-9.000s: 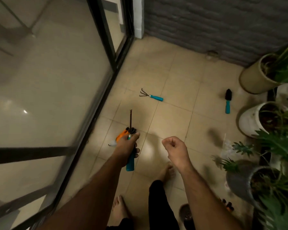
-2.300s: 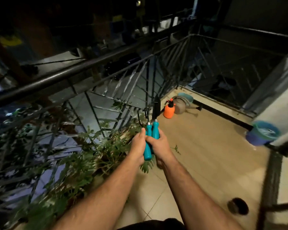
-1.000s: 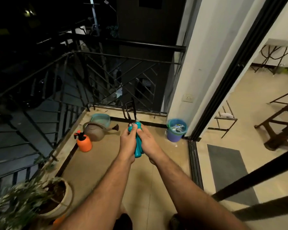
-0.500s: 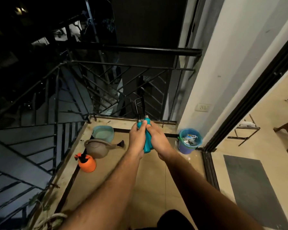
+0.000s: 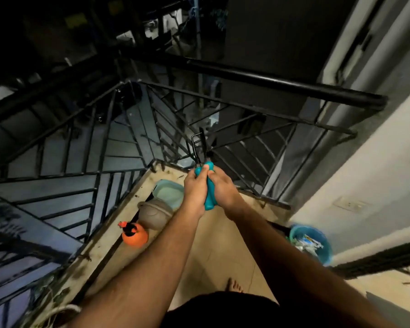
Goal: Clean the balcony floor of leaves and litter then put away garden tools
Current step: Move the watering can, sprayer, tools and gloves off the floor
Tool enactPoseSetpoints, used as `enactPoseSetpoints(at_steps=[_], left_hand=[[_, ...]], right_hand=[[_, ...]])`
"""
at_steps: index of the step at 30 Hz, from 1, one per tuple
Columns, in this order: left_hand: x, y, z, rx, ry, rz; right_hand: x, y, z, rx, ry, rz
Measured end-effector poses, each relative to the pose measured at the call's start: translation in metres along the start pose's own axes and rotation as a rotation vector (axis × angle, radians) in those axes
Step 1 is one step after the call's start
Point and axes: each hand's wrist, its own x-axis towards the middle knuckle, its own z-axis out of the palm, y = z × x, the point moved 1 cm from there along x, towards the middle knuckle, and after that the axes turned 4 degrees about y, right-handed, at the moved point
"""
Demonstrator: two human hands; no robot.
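Note:
A bundle of garden tools (image 5: 207, 185) with teal handles stands upright in front of me, its dark metal heads pointing up toward the railing. My left hand (image 5: 194, 192) and my right hand (image 5: 223, 190) are both wrapped around the handles, pressed together. The tools hang over the balcony floor (image 5: 213, 256) near its far corner. How many tools are in the bundle I cannot tell.
A black metal railing (image 5: 270, 81) closes the balcony ahead and to the left. On the floor by the ledge sit an orange spray bottle (image 5: 135, 235), a brown watering can (image 5: 154, 214) and a pale teal tub (image 5: 168, 192). A blue bucket (image 5: 311, 245) with litter stands at the right wall.
I have stepped closer to the balcony's far corner and my view has tilted down. Both hands keep the same grip on the tools. The sliding door has slid out of view.

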Motion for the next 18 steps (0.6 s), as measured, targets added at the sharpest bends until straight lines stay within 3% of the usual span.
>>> enactPoseSetpoints(at_steps=[11,18], left_hand=[[0.120,0.038,0.028,-0.020,0.223,-0.020],[0.233,0.059,0.015,-0.089,0.354,-0.157]], right_hand=[[0.157,-0.014,0.012,-0.086,-0.197,0.098],[0.270,-0.009,0.071,-0.153,-0.177,0.217]])
